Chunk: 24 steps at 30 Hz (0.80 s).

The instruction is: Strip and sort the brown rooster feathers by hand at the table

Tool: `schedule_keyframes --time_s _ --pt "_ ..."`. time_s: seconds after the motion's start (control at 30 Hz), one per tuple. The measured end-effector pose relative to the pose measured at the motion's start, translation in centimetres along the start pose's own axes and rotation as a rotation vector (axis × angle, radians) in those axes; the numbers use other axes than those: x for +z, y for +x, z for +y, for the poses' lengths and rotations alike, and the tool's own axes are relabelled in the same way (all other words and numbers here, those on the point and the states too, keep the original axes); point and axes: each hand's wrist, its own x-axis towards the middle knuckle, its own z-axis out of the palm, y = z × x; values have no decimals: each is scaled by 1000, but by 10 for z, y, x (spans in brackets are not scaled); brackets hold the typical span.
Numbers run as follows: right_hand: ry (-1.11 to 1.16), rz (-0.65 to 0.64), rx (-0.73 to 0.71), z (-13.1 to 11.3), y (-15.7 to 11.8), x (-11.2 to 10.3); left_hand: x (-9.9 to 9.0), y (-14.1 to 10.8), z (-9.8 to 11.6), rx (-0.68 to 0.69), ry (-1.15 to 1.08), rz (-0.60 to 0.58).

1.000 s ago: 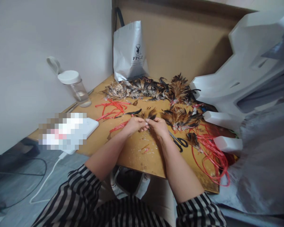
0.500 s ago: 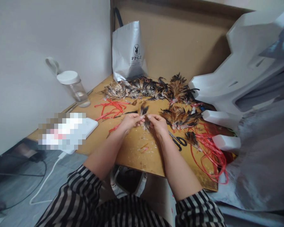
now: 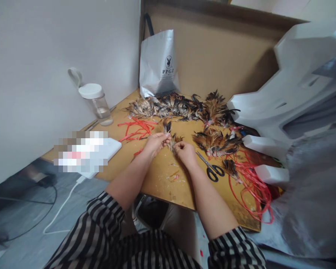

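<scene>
Between the thumb and fingers of my left hand [image 3: 156, 144] is a dark-tipped brown feather tuft [image 3: 165, 126], its tips pointing away from me. My right hand [image 3: 186, 152] has its fingers pinched together just beside a small heap of loose brown feathers [image 3: 173, 141]. Whether a feather sits in that pinch is too small to make out. To the right of my right hand lie black-handled scissors [image 3: 212, 171], blades toward it. Beyond them a larger bunch of brown and black feathers [image 3: 217, 142] rests on the wooden table [image 3: 162, 186].
A long row of feather bunches [image 3: 168, 106] lies along the back, before a silver bag [image 3: 158, 63]. Red strips [image 3: 137, 129] and a tangle of red cord [image 3: 254, 183] flank the hands. On the left are a bottle [image 3: 96, 104] and a white device [image 3: 112, 147] with a cable.
My right hand has drawn apart from my left and dropped toward the small feather heap. The left still pinches the tuft. The whole view has shifted slightly, uncovering more of the scissors.
</scene>
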Motion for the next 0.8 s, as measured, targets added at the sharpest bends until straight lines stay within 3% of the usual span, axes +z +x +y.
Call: schedule_keyframes --time_s 0.2,0.33,0.5,0.8 --pt "-316 10 -25 -16 -4 6 -1 1 0 7 -9 0" --pt "-291 -16 10 -16 -5 3 -1 0 0 -10 -18 20" --pt "-58 -8 32 -7 -3 -6 -1 1 -1 -22 -11 19" --pt "649 -104 220 -7 1 -5 0 0 -1 -42 -23 1"
